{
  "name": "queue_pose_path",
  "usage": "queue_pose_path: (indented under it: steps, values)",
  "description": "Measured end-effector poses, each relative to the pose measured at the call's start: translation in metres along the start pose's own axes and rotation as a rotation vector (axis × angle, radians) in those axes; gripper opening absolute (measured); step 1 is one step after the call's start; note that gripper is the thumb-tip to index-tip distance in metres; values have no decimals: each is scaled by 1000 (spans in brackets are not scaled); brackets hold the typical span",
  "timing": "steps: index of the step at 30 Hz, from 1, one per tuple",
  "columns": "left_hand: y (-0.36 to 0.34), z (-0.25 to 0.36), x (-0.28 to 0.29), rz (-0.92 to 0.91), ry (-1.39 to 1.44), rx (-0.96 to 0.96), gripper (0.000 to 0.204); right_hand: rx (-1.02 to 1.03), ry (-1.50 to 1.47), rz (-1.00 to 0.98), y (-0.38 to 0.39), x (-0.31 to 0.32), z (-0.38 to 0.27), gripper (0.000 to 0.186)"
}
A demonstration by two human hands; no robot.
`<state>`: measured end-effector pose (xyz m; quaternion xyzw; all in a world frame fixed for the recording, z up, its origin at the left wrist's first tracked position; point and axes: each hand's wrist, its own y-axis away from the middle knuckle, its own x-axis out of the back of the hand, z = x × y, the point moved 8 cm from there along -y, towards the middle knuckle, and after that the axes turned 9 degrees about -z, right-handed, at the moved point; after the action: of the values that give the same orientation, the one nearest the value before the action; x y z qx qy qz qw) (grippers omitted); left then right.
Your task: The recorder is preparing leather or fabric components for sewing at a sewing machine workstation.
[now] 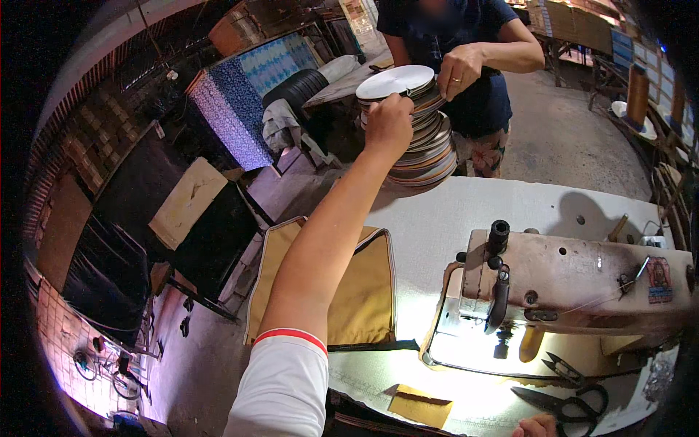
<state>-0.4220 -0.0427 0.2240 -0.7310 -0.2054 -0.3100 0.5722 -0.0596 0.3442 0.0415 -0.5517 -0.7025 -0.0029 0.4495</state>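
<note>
My left arm stretches across the sewing table to a tall stack of thin round discs [422,160] with edges of several colours and a white disc on top. My left hand [389,125] is closed at the upper rim of this stack; what its fingers pinch is hidden. Only a few fingers of my right hand [536,427] show at the lower edge, beside large black scissors [571,408]. Across the stack, another person's hand [461,71] touches its upper right side. Under my left forearm lies a mustard fabric panel [360,298] with dark and white edging.
A sewing machine [575,273] fills the table's right side, its lamp lit. Thread snips [564,369] and a small mustard fabric piece [420,406] lie near the front. Thread cones [638,98] stand at the far right. Patterned cloth [233,109] hangs at the back left.
</note>
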Motion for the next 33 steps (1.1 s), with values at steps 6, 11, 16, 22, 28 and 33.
queue_pose_path:
  steps: [6, 11, 16, 22, 28, 33]
  values:
    - [7, 20, 0, 150, -205, -174, 3, 52, -8, -55, 3, -2, 5, 26]
    - [17, 8, -8, 189, -163, -169, 4, 40, 29, -52, 0, -1, 0, 25]
    - [24, 7, -5, 171, -76, -59, 9, 0, 24, -11, -2, 0, -3, 21]
    - [9, -11, -13, 195, 56, 106, 16, -20, 8, -3, -5, 2, -3, 14]
    - [-4, 9, 3, 158, -290, -109, 6, -82, 9, 99, -6, 3, -4, 9]
    - [-9, 4, 20, 132, -261, -225, 6, -71, -13, 123, -10, 4, -5, 10]
